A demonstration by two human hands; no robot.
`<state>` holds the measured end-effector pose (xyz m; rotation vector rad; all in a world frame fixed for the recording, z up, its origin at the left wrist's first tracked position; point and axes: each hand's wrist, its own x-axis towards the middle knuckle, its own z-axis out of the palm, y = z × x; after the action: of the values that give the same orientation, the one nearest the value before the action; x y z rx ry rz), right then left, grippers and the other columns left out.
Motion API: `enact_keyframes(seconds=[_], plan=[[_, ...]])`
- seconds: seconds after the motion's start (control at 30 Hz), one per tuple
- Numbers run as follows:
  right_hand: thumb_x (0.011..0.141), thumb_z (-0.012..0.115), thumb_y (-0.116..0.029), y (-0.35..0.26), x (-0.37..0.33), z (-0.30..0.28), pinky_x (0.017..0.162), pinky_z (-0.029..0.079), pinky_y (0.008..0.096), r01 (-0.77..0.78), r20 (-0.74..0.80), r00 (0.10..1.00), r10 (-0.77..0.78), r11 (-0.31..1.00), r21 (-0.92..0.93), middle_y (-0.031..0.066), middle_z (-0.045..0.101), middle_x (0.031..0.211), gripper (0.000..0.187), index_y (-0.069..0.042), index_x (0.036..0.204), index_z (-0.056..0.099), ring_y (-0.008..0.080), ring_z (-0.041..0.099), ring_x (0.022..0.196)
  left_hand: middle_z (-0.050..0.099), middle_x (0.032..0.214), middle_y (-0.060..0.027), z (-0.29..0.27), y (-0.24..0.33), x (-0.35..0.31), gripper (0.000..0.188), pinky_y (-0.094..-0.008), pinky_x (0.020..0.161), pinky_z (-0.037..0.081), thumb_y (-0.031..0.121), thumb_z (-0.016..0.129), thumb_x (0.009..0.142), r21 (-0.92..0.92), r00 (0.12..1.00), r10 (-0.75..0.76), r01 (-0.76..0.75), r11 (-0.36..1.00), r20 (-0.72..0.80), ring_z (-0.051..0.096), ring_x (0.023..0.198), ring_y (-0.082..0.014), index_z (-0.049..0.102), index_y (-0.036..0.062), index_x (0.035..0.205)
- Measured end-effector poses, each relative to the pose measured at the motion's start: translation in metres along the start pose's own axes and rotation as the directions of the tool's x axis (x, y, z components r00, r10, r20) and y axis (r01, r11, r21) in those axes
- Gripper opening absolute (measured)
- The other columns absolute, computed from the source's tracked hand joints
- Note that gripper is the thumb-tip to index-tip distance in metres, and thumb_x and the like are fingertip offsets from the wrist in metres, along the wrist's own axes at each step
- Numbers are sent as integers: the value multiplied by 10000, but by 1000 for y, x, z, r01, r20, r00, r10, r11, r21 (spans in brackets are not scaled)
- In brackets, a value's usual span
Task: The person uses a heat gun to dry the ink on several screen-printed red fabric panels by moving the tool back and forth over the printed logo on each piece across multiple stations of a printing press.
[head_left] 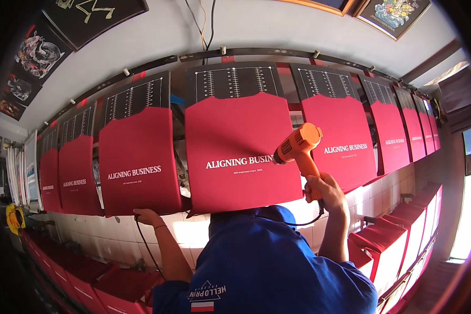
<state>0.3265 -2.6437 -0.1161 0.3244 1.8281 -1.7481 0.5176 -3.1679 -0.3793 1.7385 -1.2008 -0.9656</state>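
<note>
In my right hand (327, 193) is the grip of an orange heat gun (301, 144), fingers wrapped round it. Its dark nozzle points left at white lettering on a red shirt (235, 133), which is laid over a black board with white ruler marks (234, 83). A black cord hangs from the grip and passes in front of my blue shirt (267, 261). Close to the lower edge of the red shirt (140, 157) to the left, my left hand (147, 216) is closed on a black cord (147, 248) that runs down past my forearm.
More boards with red shirts (332, 141) stretch away on both sides, below a dark rail (267, 51). A second row of red-covered boards (384, 235) stands at the lower right and lower left. Framed pictures (392, 15) hang on the wall; a yellow object (14, 217) is at far left.
</note>
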Motion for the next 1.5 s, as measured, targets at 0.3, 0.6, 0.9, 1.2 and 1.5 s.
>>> enact_keyframes(seconds=[0.3,0.6,0.9,1.2,1.5], plan=[[936,632,-259,-7,0,19,600,493,277,-1,12,1000,3,989,-148,46,599,743,269,8,952,603,131,612,627,613,1143,-343,0,-8,2,555,-485,838,554,346,423,1035,-8,996,78,-79,997,-51,646,976,-445,530,-189,1135],[951,617,-260,-3,5,28,592,509,288,-20,83,996,37,980,-199,49,591,777,338,40,1104,585,143,612,614,586,1167,-360,0,3,-8,571,-490,845,552,346,403,1037,0,997,53,-53,999,-55,636,995,-456,516,-203,1149],[946,627,-259,-3,11,34,575,495,277,-53,132,989,73,987,-149,54,606,775,290,20,1015,589,147,618,612,583,1158,-370,-2,-1,-5,596,-502,857,542,357,400,1034,15,997,69,-69,998,-46,630,1003,-467,514,-221,1124],[943,640,-257,-8,12,53,603,519,287,-47,180,981,73,988,-147,68,617,733,286,24,947,590,148,631,627,576,1153,-382,0,-7,2,592,-508,895,515,365,419,1022,-14,994,84,-85,996,-65,616,1004,-478,513,-214,1102],[943,645,-243,-12,16,73,603,540,290,-24,227,971,72,977,-210,79,616,760,292,43,957,591,155,648,634,552,1162,-380,-1,2,-6,585,-495,881,514,382,393,1030,35,995,72,-69,997,-72,609,1012,-463,476,-187,1136]])
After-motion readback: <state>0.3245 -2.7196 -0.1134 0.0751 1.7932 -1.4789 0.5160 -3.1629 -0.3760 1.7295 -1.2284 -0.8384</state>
